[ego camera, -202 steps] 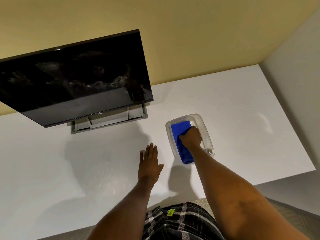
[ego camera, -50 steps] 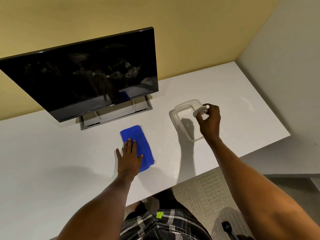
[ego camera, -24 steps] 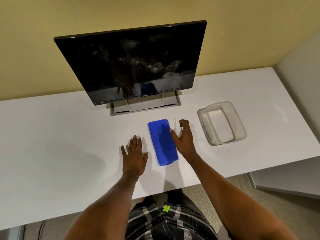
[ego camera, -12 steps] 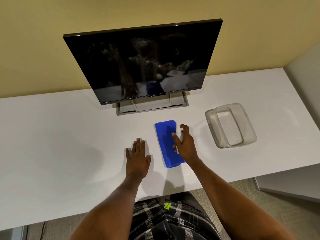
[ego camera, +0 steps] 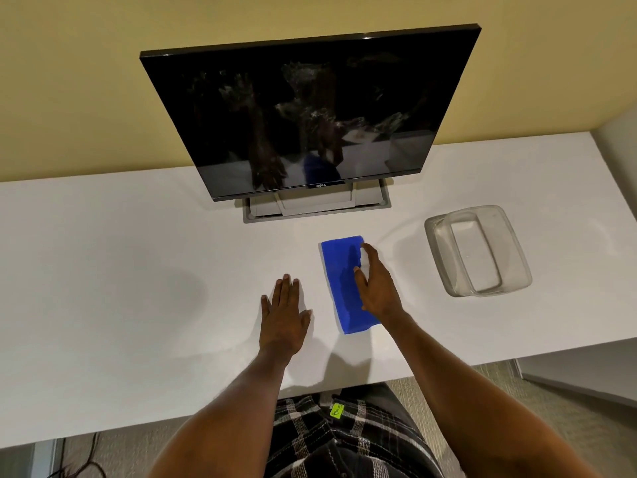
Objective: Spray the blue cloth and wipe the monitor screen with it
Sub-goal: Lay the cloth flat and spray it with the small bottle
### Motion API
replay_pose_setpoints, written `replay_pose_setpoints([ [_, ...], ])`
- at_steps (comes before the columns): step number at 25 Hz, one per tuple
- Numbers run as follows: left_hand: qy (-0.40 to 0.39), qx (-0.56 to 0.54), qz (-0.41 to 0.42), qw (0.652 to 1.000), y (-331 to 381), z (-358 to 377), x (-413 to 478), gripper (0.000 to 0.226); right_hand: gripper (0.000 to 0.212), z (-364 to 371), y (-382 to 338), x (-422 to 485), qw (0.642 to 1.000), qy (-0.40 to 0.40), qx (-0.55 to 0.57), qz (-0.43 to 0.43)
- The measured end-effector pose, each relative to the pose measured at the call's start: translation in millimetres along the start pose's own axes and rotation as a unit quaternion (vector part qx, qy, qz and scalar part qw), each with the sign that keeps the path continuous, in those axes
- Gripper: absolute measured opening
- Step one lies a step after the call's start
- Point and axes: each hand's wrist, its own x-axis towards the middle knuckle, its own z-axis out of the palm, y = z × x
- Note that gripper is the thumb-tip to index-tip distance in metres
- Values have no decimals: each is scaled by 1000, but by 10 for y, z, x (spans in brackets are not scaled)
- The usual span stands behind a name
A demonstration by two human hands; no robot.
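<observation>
Now the right hand (ego camera: 377,288) holds a small white bottle (ego camera: 364,259) over the blue cloth (ego camera: 339,277). Left hand (ego camera: 284,317) lies flat on the desk (ego camera: 120,277), fingers open.

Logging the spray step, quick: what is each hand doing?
Left hand: open, flat on the desk, holding nothing.
Right hand: closed around a small white spray bottle over the blue cloth.

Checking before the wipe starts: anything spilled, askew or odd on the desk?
No spill visible. The monitor screen shows smudges. The blue cloth lies flat, slightly angled; the right hand holds a small spray bottle over it.
</observation>
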Motion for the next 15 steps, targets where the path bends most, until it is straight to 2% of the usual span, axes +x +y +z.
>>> replay_pose_setpoints([
  [7, -25, 31, 6, 999, -55, 20, 32, 86, 58, 112, -47, 202, 986, -32, -160, 33],
  [11, -32, 39, 4, 999, -45, 4, 31, 87, 51, 142, -60, 259, 986, -34, -133, 98],
  [15, -40, 47, -2, 998, -25, -21, 22, 86, 48, 159, -63, 294, 985, -25, -135, 102],
])
